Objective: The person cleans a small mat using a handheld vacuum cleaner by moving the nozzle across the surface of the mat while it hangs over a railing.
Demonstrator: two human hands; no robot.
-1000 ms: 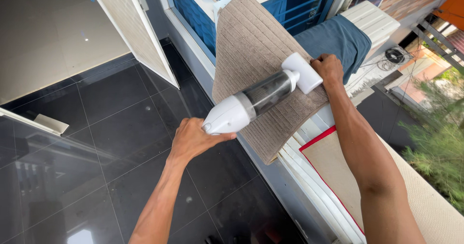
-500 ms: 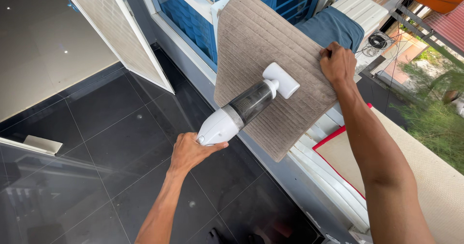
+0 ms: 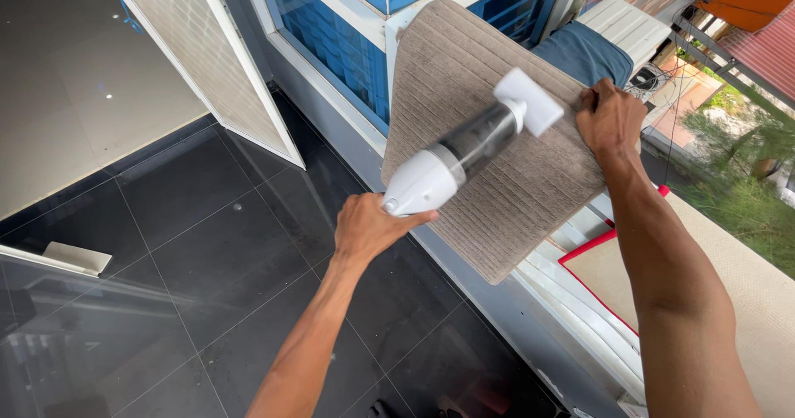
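Left hand (image 3: 368, 228) grips the white handheld vacuum (image 3: 468, 149), its axis pointing two o'clock across the ribbed beige mat (image 3: 497, 211); right hand (image 3: 609, 120) clamps the mat's edge.

Carried on a white window ledge (image 3: 580, 298) running from upper left to lower right above a grey wall. Draped across it, a beige ribbed mat (image 3: 489, 136), one corner hanging down over the dark side, the far edge out of sight behind the frame. Further along the ledge, a second tan mat with a red border (image 3: 609, 273), lying flat, possibly overlapped by the first. Below, a floor of glossy black tiles (image 3: 207, 244) with pale grout lines, meeting a lighter grey floor (image 3: 74, 95) at upper left.
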